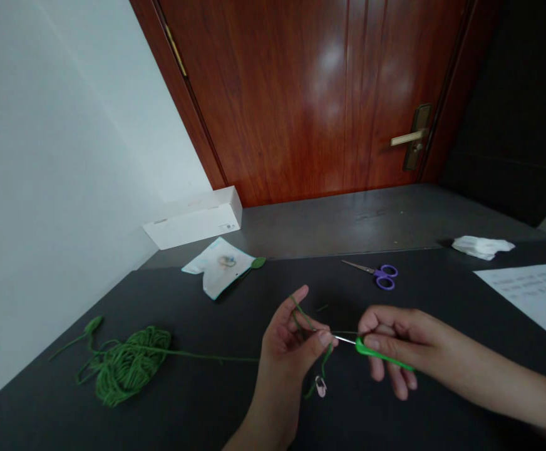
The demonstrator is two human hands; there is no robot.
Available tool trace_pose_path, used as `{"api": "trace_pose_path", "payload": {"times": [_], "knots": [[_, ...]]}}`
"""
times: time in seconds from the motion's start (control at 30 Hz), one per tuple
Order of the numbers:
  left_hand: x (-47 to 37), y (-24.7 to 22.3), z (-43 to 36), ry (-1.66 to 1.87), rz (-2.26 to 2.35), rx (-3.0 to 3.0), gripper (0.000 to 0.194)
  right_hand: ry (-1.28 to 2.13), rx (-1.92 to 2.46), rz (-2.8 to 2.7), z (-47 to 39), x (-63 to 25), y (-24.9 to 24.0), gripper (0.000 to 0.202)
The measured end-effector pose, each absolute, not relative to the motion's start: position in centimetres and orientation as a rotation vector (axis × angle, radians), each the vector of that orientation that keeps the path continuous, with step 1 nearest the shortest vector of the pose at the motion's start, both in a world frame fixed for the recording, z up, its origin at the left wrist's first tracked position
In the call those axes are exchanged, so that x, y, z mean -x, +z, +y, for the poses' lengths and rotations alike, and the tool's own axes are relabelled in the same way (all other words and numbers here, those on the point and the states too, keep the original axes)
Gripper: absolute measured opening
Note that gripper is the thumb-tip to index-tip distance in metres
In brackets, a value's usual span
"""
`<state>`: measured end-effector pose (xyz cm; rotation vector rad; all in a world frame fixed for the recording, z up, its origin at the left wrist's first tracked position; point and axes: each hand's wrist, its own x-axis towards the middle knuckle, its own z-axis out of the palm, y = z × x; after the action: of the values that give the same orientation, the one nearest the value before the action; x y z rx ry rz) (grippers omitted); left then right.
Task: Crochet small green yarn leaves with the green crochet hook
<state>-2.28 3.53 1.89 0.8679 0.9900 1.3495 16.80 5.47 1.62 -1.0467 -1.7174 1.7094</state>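
My left hand (292, 344) pinches a small piece of green crochet work between thumb and fingers, with yarn looped over its raised index finger. My right hand (395, 344) grips a crochet hook (380, 354) by its green handle. The hook's metal shaft points left, and its tip is hidden at my left fingertips. Below them dangles a short green strand with a pink stitch marker (320, 386). A strand of green yarn runs left from my left hand to a loose green ball (132, 365) on the dark table.
Purple-handled scissors (384, 276) lie beyond my hands. Behind to the left are a white packet (221, 266), a small green leaf piece (258, 263) and a white box (198, 219). At right are crumpled white tissue (482, 247) and a printed sheet (540, 294).
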Motion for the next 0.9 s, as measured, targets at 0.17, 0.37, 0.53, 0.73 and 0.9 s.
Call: {"api": "trace_pose_path", "payload": {"times": [0.17,0.37,0.53,0.73,0.9], "knots": [[2.1,1.8,3.6,1.319,0.953,-0.850,0.060,1.673,1.058,-1.684,5.5,-16.8,1.8,0.035],[1.7,1.3,3.2,1.234,0.980,-0.887,0.062,1.237,1.046,-2.027,4.5,-15.6,1.7,0.032],[1.9,1.8,3.1,1.233,1.016,-0.897,0.060,1.406,1.027,-1.940,4.6,-15.6,1.4,0.022],[2.2,2.3,3.6,1.349,0.960,-0.854,0.057,1.541,1.043,-1.774,5.1,-16.1,2.0,0.027],[1.8,1.4,3.2,1.253,0.923,-0.908,0.060,1.287,0.997,-1.983,4.3,-15.5,2.1,0.028]]}}
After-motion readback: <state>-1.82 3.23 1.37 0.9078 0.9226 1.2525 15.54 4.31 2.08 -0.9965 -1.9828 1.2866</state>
